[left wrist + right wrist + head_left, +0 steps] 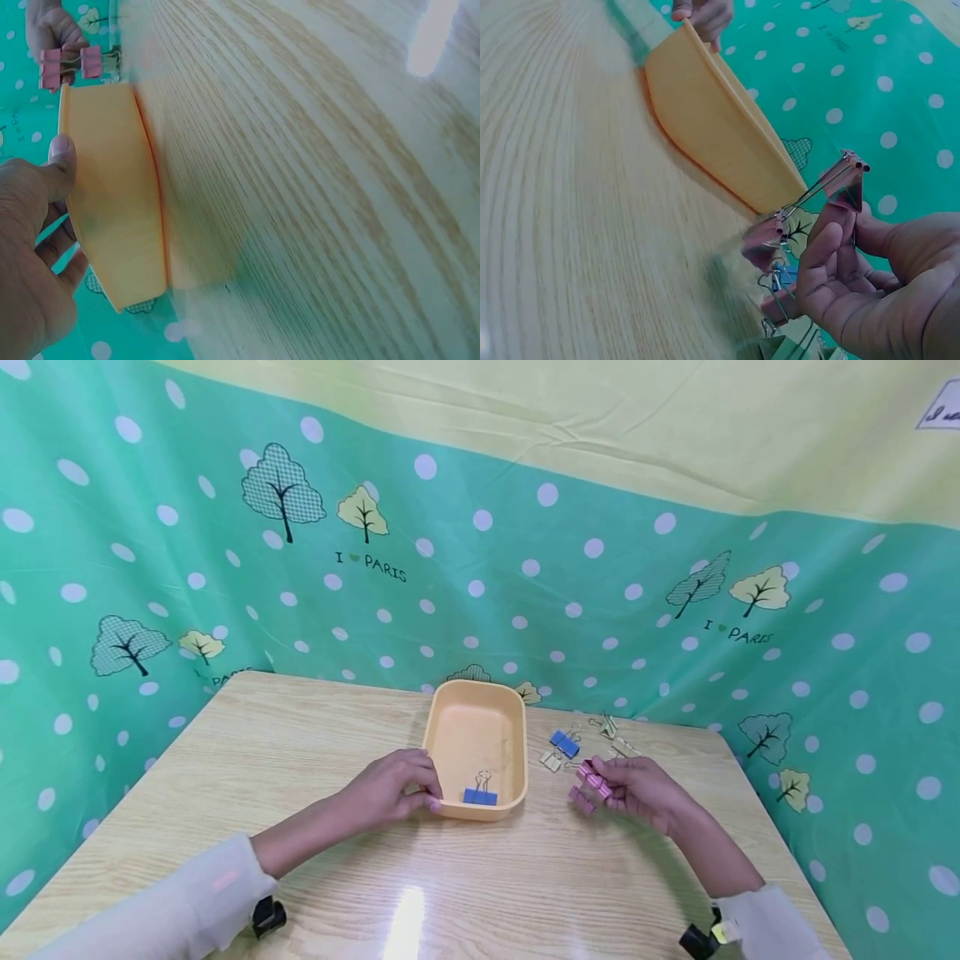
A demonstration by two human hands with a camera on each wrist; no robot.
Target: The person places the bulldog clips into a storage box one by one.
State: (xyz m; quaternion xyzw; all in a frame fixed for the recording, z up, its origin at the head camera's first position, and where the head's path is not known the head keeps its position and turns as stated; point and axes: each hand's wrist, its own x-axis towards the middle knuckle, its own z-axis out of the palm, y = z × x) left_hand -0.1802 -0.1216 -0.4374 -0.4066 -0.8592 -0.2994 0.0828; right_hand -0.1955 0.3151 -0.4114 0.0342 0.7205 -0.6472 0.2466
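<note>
Nearest the head camera, two pale sleeves (pixel 187 902) reach over the wooden surface (pixel 480 885) toward the orange tray (pixel 510 727), which sits at mid-table before the green dotted backdrop (pixel 225 568). The left hand (pixel 393 789) grips the tray's near left corner, fingers curled round the rim. One blue binder clip (pixel 480 795) lies inside the tray against its near wall. Just right of the tray, the right hand (pixel 637 789) holds pink binder clips (pixel 588 785) in its curled fingers. Beyond that hand, further right of the tray, lie loose clips: another blue clip (pixel 565 743), a cream clip (pixel 551 762) and a pale green clip (pixel 609 725).

From the left wrist, the left hand (pixel 34 255) is closest, its thumb (pixel 61 161) pressed on the tray's rim and its fingers (pixel 56 251) wrapped behind the tray (pixel 112 195). Past the tray's far end, the right hand (pixel 52 30) grasps the pink clips (pixel 71 64).

From the right wrist, the right hand (pixel 877 277) fills the near corner, fingers (pixel 821 255) pinching the pink clips (pixel 810 214) by their wire handles, just beside the tray (pixel 712 120). The left hand (pixel 701 15) holds the tray's far end.
</note>
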